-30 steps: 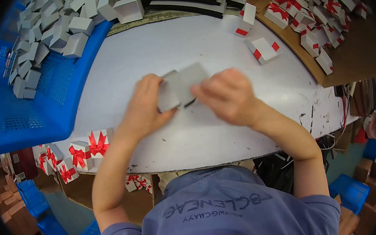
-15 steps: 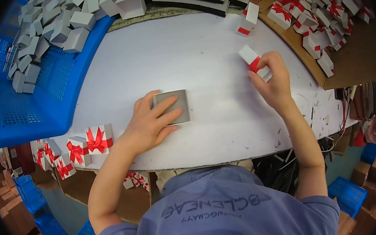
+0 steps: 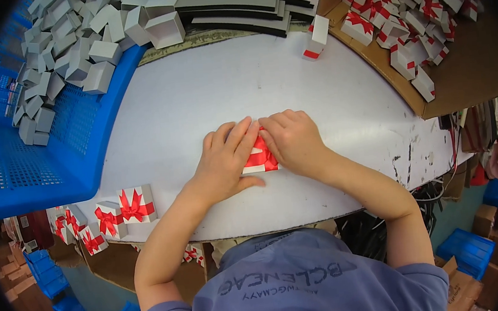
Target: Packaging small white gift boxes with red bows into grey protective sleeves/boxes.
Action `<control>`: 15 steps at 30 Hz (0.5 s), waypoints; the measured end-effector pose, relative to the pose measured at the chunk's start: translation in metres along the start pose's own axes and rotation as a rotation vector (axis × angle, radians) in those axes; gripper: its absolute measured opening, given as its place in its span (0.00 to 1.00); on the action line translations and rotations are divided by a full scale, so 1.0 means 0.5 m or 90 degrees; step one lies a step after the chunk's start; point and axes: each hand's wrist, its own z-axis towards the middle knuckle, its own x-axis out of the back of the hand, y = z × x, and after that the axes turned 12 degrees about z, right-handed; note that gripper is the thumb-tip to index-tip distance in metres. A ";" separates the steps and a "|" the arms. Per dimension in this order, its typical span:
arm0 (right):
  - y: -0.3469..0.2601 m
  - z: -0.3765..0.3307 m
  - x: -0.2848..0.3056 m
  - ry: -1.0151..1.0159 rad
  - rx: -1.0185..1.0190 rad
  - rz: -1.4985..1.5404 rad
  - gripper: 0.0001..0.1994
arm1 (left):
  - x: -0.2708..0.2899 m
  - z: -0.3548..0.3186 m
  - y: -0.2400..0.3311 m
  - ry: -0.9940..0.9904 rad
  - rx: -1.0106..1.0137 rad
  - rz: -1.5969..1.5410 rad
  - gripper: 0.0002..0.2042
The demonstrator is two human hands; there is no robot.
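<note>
The gift box (image 3: 261,159) is located at the centre of the frame, on the bench (image 3: 194,89). It is white, with a red ribbon and bow on the face that shows. I have both hands engaged on it. The left hand (image 3: 222,158) grasps the left part: fingers extend over the top toward the far edge, thumb points right, in front of the near edge. The right hand (image 3: 298,141) grasps the right part, with bent fingers at the far corner and the thumb against the top. I cannot tell the pressure applied, and the covered sides of the box are hidden from me.

Near the left forearm, at the lower left of the bench, I note a cluster of ribboned boxes (image 3: 137,204), bows facing up. A single box with a red band (image 3: 316,36) stands at the bench's upper right, apart from the hands and just beside a brown carton (image 3: 476,88). That carton occupies the upper right of the frame and contains a heap of red-and-white boxes (image 3: 396,30).

At the upper left, a blue basket (image 3: 78,187) contains plain pale boxes (image 3: 78,67). At the top centre lie stacked grey sheets (image 3: 236,22) with black edges. Blue crates (image 3: 468,251) are visible in the lower corners. The operator's blue shirt (image 3: 293,307) fills the bottom centre.
</note>
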 end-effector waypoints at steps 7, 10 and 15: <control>0.094 0.205 0.046 -0.053 0.132 -0.092 0.18 | 0.104 -0.102 -0.023 -0.187 0.261 0.230 0.47; 0.199 0.324 0.078 0.064 0.066 -0.274 0.31 | 0.183 -0.053 -0.039 -0.103 0.284 0.205 0.40; 0.250 0.359 0.011 0.065 -0.028 -0.342 0.33 | 0.122 0.190 -0.140 0.105 0.055 0.196 0.36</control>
